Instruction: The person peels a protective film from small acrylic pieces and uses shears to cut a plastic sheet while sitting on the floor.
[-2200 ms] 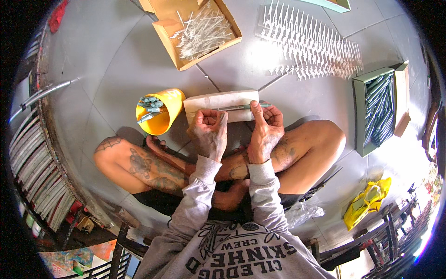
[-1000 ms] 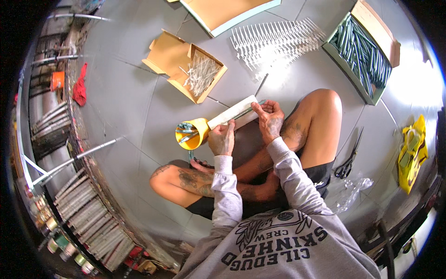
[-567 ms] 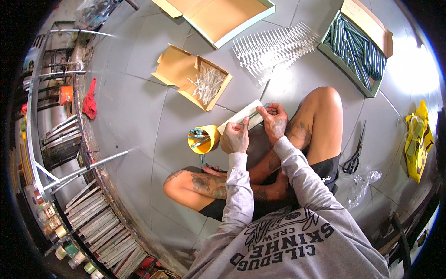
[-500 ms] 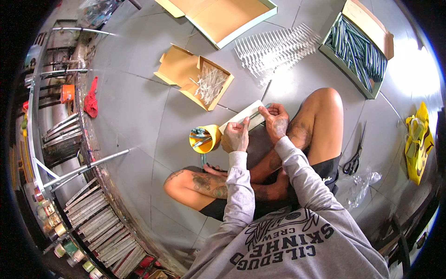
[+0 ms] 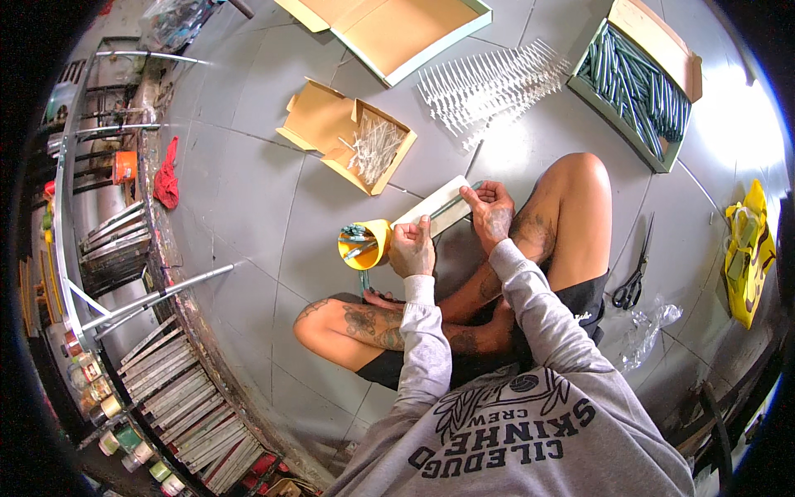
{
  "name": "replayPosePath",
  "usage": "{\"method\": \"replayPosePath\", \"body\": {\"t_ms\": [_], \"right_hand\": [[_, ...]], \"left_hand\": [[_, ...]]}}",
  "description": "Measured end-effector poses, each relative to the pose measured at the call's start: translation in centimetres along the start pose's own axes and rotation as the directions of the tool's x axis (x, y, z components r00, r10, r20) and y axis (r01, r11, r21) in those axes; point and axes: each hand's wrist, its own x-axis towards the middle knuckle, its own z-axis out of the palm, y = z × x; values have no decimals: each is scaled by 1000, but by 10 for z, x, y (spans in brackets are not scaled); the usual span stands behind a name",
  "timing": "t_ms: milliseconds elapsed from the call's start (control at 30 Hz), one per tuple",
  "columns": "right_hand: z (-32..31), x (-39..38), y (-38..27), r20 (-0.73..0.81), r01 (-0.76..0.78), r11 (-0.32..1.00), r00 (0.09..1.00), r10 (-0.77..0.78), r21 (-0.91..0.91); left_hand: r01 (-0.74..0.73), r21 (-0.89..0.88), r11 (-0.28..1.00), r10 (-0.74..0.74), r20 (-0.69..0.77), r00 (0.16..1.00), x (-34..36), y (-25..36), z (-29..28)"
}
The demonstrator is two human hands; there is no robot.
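In front of my crossed legs, a flat white rectangular board (image 5: 451,217) lies at a slant between my hands. My right hand (image 5: 494,214) is closed at its right end, thumb and fingers pinching a slim dark green pen barrel (image 5: 451,205) that slants across the board. My left hand (image 5: 411,248) is closed at the board's left end, thumb against fingers; what it pinches is too small to make out. Just left of that hand, a yellow cup (image 5: 383,240) lies tilted, holding several dark green pens (image 5: 356,234).
Beyond are a small carton (image 5: 310,124) of thin clear pieces, rows of white slender parts (image 5: 497,87), an open flat box (image 5: 414,37), and a box of dark green barrels (image 5: 633,91). Scissors (image 5: 633,277), clear plastic (image 5: 650,331) and a yellow bag (image 5: 748,257) lie right. A metal rack (image 5: 70,290) stands left.
My left hand has shifted slightly left and down, away from the pen barrel, baring more of the board. My right hand has stayed nearly in place, still pinching the barrel.
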Motion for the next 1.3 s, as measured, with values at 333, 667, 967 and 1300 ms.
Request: {"method": "replayPosePath", "body": {"t_ms": [333,667,967,1300], "right_hand": [[-2,-2,0,22,-14,998,1000,16,-67],[1,-16,-20,107,286,904,958,-265,-318],[-12,-4,-23,192,113,962,979,-65,-250],[-38,36,-38,503,160,941,864,13,-299]], "left_hand": [[-7,82,997,4,39,999,0,11,-4],[95,45,994,-100,130,986,13,3,-3],[142,-40,989,-135,145,980,13,-8,0],[148,7,989,-147,165,975,14,-5,-3]]}}
